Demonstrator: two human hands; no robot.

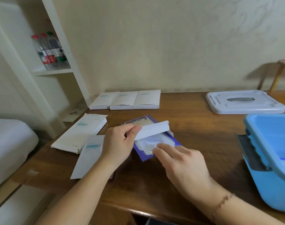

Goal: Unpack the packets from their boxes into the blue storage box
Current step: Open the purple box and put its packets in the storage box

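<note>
Dark wood makes up the surface (195,143), which stands against a pale cream wall, with a white shelf (54,72) of water bottles (49,51) to the left and the corner of a bed (10,143) below it. Three flat white boxes (125,99) lie side by side at the back edge. Nearer, two more white boxes (80,132) lie at an angle, one overlapping the other. At the right edge sits the blue storage box (271,161), open, with its white lid (244,101) lying apart behind it.

In the middle lies a purple box (146,137) with its end open. The left hand (120,143) pinches the box's white flap (153,129) between thumb and fingers and holds it lifted. The right hand (185,166) reaches in under the flap, its fingertips (159,148) pressed on a white packet (151,143) that shows in the opening; whether they grip it or only touch it cannot be told. A thin bracelet (223,203) circles the right wrist.
</note>
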